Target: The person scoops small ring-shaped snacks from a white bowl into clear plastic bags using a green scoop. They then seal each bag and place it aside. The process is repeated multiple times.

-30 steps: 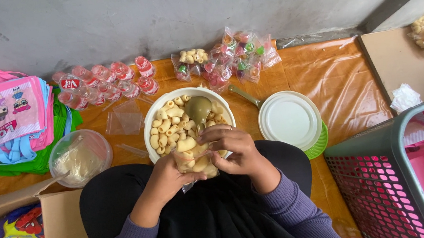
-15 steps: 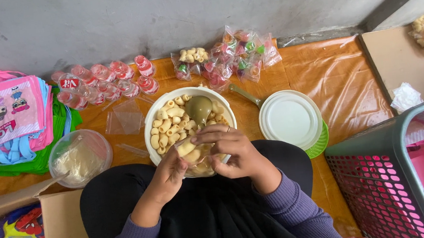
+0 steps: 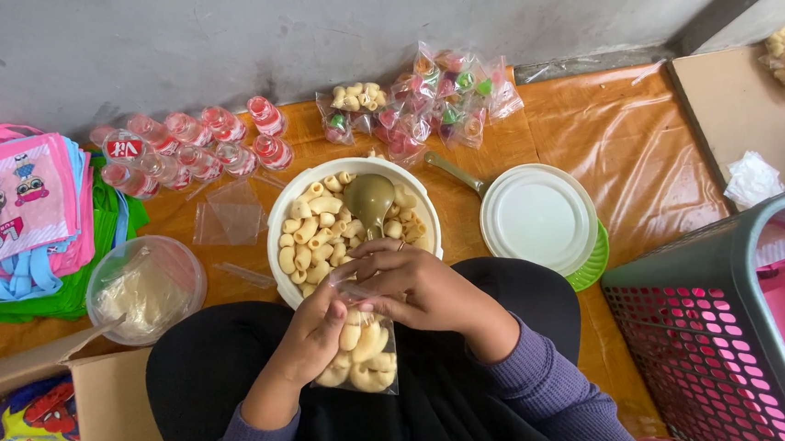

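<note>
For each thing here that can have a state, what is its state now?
Small clear bag: filled with snacks, top pinched by left hand and right hand.
White bowl: uncovered, full of snacks.
Scoop: resting in bowl.
White lid: lying flat.

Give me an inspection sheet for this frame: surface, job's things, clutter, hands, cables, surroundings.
Surface: orange sheet, creased, laid on the floor.
Job's things: clear bag part full of pale curved snacks, over the lap; white bowl of the same snacks with a scoop in it.
Clutter: white lid on a green plate; filled packets; small pink bottles; clear tub; empty bags.
Hands: left hand and right hand both pinch the bag's top.
Cables: nothing seen.
Surroundings: grey wall; mesh basket at right; pink tote bags and cardboard box at left.
</note>
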